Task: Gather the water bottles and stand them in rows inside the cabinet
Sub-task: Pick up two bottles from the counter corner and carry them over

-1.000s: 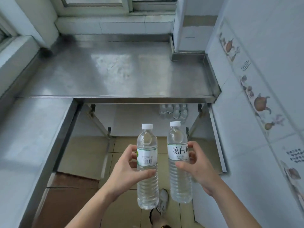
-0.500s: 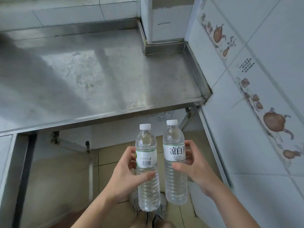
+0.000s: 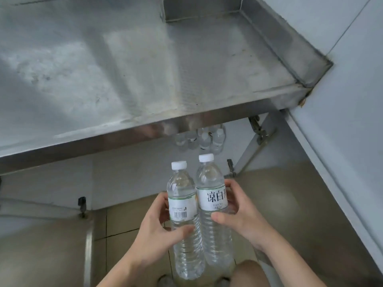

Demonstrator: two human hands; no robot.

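Note:
I hold two clear water bottles with white caps upright, side by side and touching, low in the head view. My left hand [image 3: 157, 230] grips the left bottle [image 3: 183, 206], whose label shows a barcode. My right hand [image 3: 240, 216] grips the right bottle [image 3: 211, 183], whose white label carries black characters. Behind them, several water bottles [image 3: 204, 139] stand close together in the open cabinet under the steel counter [image 3: 128, 69], partly hidden by the counter's front edge.
The cabinet's open right door [image 3: 335, 183] angles toward me along the tiled wall. Door hinges [image 3: 258, 129] hang at the cabinet's right side. A latch [image 3: 81, 204] sits on a panel to the left. Tan floor tiles, my knee [image 3: 247, 274] and shoes lie below.
The view has dropped lower and closer to the cabinet opening. The stored bottles under the counter show more. Both bottles now touch each other, still upright in my hands.

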